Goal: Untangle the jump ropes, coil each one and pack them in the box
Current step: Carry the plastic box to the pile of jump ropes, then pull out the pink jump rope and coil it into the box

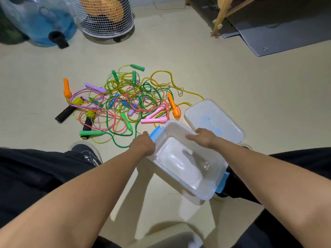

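Plainly, the left hand (143, 144) and right hand (202, 137) each grip the rim of the empty box (211, 181), its lid (215, 119) beside it. If 1 handle is yanked, the tangled jump ropes (121, 102) (all knotted on the floor) could cinch tighter.

Both hands hold a clear plastic box (189, 169) by its rim, the left hand (143, 144) at the near-left edge, the right hand (203, 137) at the far edge. Its lid (213, 119) lies just beyond on the floor (232, 77), beside a tangled pile of jump ropes (121, 102).
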